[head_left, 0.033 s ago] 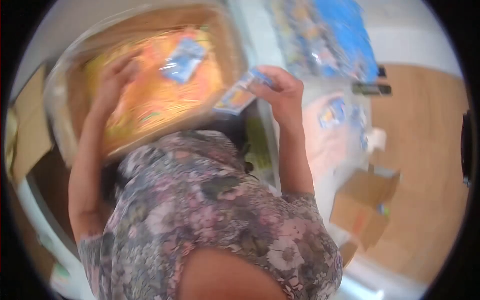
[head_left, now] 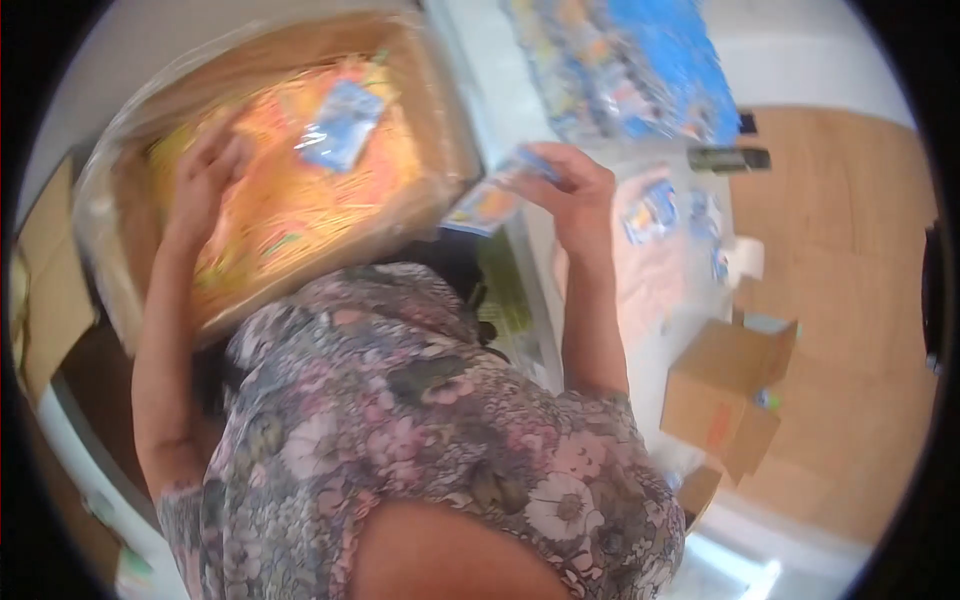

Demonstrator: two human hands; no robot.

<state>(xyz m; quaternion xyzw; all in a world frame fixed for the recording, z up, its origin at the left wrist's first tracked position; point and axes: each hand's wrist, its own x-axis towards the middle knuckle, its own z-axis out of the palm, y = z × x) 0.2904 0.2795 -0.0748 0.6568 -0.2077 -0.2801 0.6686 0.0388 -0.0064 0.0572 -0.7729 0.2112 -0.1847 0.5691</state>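
My right hand (head_left: 568,190) pinches one end of a small flat plastic packet (head_left: 487,207) with blue and orange print. It holds the packet at a tilt beside the right wall of the box. My left hand (head_left: 212,172) is over the left part of the open cardboard box (head_left: 432,120), just above the thin yellow, orange and pink sticks (head_left: 300,205) inside. Its fingers are smeared, so whether they grip anything does not show. A blue, shiny packet (head_left: 342,127) lies on the sticks near the middle of the box.
Beyond my right hand, a large pile of packets on blue plastic (head_left: 640,60) covers the table's far end. Several packets, one of them blue and white (head_left: 652,212), lie on pale pink material. An open carton (head_left: 720,385) stands at the right; a dark object (head_left: 730,159) juts past the table edge.
The view has shifted a little, moving most of the scene left and up. My left hand has risen slightly and my right hand still holds its packet.
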